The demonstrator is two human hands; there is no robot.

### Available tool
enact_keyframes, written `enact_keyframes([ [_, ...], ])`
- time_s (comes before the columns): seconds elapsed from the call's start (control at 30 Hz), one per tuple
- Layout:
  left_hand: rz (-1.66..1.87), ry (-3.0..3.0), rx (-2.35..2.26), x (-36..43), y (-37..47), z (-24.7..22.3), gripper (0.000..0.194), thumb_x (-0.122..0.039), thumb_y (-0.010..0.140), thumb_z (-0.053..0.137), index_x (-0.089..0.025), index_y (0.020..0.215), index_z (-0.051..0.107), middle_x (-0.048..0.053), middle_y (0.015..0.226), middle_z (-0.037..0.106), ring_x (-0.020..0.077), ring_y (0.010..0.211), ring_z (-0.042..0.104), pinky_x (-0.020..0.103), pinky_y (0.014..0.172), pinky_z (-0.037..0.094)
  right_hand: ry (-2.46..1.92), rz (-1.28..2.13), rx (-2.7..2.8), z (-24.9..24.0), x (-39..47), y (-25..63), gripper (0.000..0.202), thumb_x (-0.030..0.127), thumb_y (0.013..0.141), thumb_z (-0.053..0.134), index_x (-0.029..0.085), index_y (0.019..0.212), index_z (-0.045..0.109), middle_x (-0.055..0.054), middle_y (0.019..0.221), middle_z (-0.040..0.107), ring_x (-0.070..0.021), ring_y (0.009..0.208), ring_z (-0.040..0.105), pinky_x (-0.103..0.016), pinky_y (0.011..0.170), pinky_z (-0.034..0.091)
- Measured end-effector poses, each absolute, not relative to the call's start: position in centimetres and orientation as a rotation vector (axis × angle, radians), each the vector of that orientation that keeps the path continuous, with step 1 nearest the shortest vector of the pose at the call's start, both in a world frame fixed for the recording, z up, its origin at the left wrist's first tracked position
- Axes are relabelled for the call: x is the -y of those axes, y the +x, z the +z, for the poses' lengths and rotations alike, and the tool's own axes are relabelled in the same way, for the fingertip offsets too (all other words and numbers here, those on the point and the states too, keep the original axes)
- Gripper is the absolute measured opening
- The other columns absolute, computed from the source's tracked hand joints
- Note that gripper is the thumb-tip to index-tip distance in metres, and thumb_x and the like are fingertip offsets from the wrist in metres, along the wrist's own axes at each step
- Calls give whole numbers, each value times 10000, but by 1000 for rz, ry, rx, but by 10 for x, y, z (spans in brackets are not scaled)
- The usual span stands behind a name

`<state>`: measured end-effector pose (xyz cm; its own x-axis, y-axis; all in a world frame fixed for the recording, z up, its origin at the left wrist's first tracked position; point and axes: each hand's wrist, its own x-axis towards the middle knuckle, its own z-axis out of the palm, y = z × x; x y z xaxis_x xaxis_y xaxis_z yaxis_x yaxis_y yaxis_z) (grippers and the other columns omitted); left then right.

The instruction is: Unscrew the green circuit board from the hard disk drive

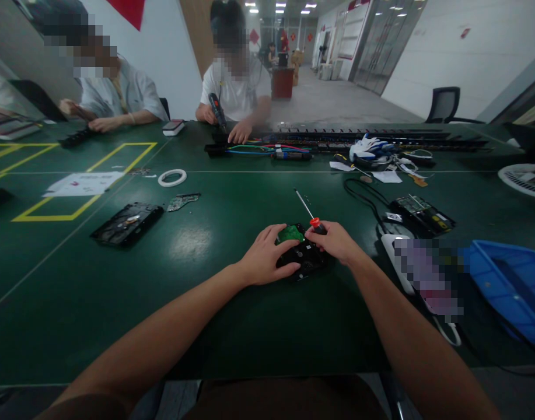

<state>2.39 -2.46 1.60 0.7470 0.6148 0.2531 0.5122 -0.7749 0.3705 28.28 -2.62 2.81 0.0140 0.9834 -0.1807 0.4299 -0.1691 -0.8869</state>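
Note:
A black hard drive with a green circuit board (290, 234) lies on the green table in front of me. My left hand (267, 255) rests on its left side, fingers spread over the casing and the board's edge. At the drive's upper right, my right hand (332, 240) is closed round a screwdriver (315, 223) with a red and black handle. The screwdriver's metal shaft points up and away to the left, its tip off the drive. Several tiny screws lie near the shaft.
Another black drive (128, 223), a loose circuit board (182, 202) and a white tape ring (172, 178) are at left. A phone (427, 280), cables and a blue tray (510, 286) lie right. Two people work across the table, one with a power screwdriver (217, 111).

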Motion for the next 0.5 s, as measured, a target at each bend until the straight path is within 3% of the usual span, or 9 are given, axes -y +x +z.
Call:
enact_keyframes([
  [0.1,532,2667,-883,24,24,15,640,-620,992,687,-282,1531,617,164,1708,365,453,1580,329,697,1261,358,-1678,943,1448,37,26,288,340,343,840,747,214,1149,691,-35,934,713,-192,746,651,-322,646,551],
  [0.2,538,2682,-880,23,24,13,653,-634,984,694,-269,1521,627,162,1731,348,460,1608,288,697,1278,331,-1690,505,1586,56,31,297,425,248,833,700,218,1258,713,-85,1113,705,-244,954,682,-401,833,581],
  [0.3,517,2716,-840,20,24,14,660,-635,995,673,-237,1518,624,160,1764,326,452,1643,239,693,1297,299,-1584,239,1622,82,42,303,466,305,867,738,220,1324,713,-113,1182,709,-278,1005,698,-479,903,577],
  [0.5,469,2728,-738,20,28,21,595,-538,1039,617,-212,1535,569,139,1710,465,361,1644,323,656,1345,222,-1290,176,1311,117,62,295,400,336,818,875,284,1151,660,-77,1125,767,-284,989,758,-504,899,646],
])
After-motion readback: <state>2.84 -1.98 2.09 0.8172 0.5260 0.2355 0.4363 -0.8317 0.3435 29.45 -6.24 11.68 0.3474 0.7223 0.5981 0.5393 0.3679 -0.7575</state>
